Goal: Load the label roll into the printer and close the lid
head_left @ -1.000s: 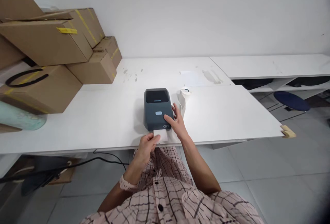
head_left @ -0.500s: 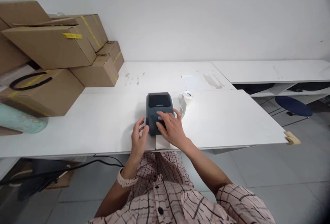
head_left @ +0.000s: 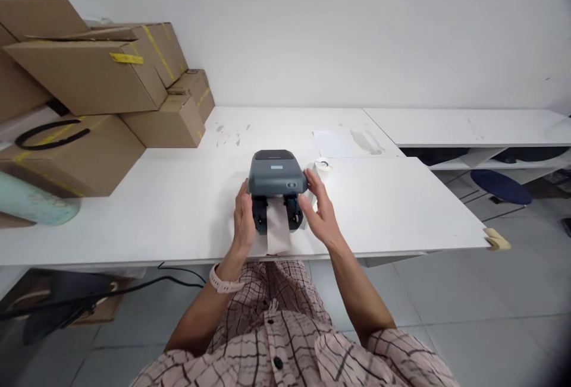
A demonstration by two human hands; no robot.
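Note:
A dark grey label printer (head_left: 273, 168) stands near the table's front edge with its lid raised and tilted up. Below the lid its black inside shows, and a strip of paper (head_left: 278, 229) runs out of the front towards me. My left hand (head_left: 244, 217) presses along the left side of the lid, fingers close together. At the right side my right hand (head_left: 320, 208) has its fingers on the lid's edge and its thumb just in front. Partly hidden behind the right hand is a white paper roll (head_left: 323, 164).
Cardboard boxes (head_left: 89, 78) are piled on the left of the white table (head_left: 178, 220), with a mint-green cylinder (head_left: 38, 200) in front. A white sheet (head_left: 332, 143) lies towards the back. A yellowish guard (head_left: 496, 238) covers the table's right corner; a blue stool (head_left: 502, 186) stands beyond.
The printer's lid has gone from closed to raised. My right hand has moved from the printer's top to its right side, and my left hand has come up against the left side.

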